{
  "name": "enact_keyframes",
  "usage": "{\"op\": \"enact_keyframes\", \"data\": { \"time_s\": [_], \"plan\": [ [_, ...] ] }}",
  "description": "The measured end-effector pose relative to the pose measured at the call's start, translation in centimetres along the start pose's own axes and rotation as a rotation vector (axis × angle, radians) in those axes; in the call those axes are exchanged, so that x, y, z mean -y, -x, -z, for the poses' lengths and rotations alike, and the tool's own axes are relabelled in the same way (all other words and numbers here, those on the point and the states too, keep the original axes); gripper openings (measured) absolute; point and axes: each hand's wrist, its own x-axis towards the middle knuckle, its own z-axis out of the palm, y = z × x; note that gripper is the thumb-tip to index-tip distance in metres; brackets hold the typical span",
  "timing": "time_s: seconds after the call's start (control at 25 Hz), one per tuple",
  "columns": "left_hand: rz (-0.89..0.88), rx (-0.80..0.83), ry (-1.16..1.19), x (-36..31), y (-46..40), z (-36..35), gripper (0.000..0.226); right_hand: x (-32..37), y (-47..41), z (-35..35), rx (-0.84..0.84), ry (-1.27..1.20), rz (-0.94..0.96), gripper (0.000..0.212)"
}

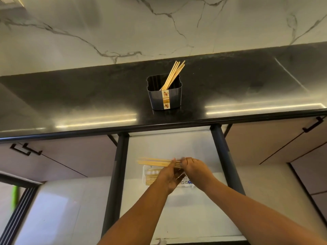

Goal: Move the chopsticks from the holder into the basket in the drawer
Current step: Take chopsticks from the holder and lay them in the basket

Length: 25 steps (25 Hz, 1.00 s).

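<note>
chopsticks [154, 162] | both hands grip bundle over basket [144, 171] | holder [165, 93] label unreadable

home kitchen, black stone counter [70, 96], veined marble wall [123, 29], brown cabinets [265, 144] with black handles [312, 124], open drawer [177, 147], holder [164, 96] of chopsticks [174, 73]

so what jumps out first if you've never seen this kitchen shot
Both hands, left hand and right hand, hold a bundle of chopsticks level over the white basket in the open drawer. Behind, on the black counter, the dark holder has more chopsticks leaning in it.
</note>
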Motion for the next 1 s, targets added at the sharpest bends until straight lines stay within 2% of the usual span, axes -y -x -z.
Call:
{"op": "enact_keyframes", "data": {
  "time_s": [0.12, 0.16, 0.2, 0.24, 0.28, 0.32, 0.36, 0.4, 0.44, 0.48, 0.52, 0.56, 0.64, 0.8, 0.92, 1.0],
  "plan": [
    [-0.025, -0.188, 0.077, -1.8, -1.7, 3.6, 0.011, -1.2, 0.5, -1.7, 0.118, 0.0, -0.028, 0.036],
    [-0.073, -0.27, -0.01, -2.8, -2.2, 5.1, 0.008, -1.6, 0.6, -2.3, 0.144, -0.011, -0.041, 0.037],
    [-0.145, -0.38, -0.198, -3.8, -2.7, 6.4, 0.008, -1.8, 0.7, -2.9, 0.169, -0.019, -0.055, 0.038],
    [-0.266, -0.505, -0.537, -4.6, -3.0, 8.1, 0.016, -1.9, 0.6, -3.4, 0.186, -0.015, -0.061, 0.04],
    [-0.477, -0.573, -0.756, -4.9, -3.0, 9.3, 0.023, -1.9, 0.4, -3.9, 0.206, 0.001, -0.063, 0.042],
    [-0.693, -0.546, -0.957, -5.0, -2.7, 10.0, 0.031, -1.7, 0.0, -4.3, 0.225, 0.025, -0.06, 0.042],
    [-0.887, -0.447, -1.166, -4.6, -2.6, 10.4, 0.04, -1.4, -0.6, -4.5, 0.24, 0.051, -0.052, 0.042],
    [-1.032, -0.286, -1.424, -4.1, -2.6, 10.3, 0.047, -1.1, -1.3, -4.8, 0.253, 0.08, -0.037, 0.041],
    [-1.09, -0.094, -1.699, -2.9, -3.0, 10.3, 0.055, -0.8, -2.0, -5.0, 0.266, 0.109, -0.02, 0.041],
    [-1.088, 0.07, -1.93, -1.6, -4.0, 10.5, 0.064, -0.6, -2.7, -5.3, 0.277, 0.138, -0.005, 0.042],
    [-0.994, 0.146, -2.071, -0.4, -4.4, 10.6, 0.071, -0.5, -3.3, -5.4, 0.297, 0.164, -0.004, 0.042],
    [-0.861, 0.138, -2.103, 0.5, -5.1, 10.9, 0.074, -0.5, -3.7, -5.7, 0.318, 0.185, -0.014, 0.041],
    [-0.658, 0.124, -2.085, 1.0, -6.3, 11.2, 0.078, -0.5, -4.3, -6.2, 0.343, 0.201, -0.046, 0.041],
    [-0.514, 0.109, -2.111, 0.6, -7.3, 11.5, 0.086, -0.4, -4.9, -6.7, 0.337, 0.168, -0.067, 0.045],
    [-0.456, 0.073, -2.083, 0.8, -7.5, 11.5, 0.089, -0.7, -4.2, -6.5, 0.236, 0.044, -0.121, 0.037],
    [-0.483, 0.069, -2.074, 0.7, -7.4, 11.4, 0.089, -0.6, -3.3, -6.3, 0.143, -0.167, -0.231, 0.03]
  ]
}}
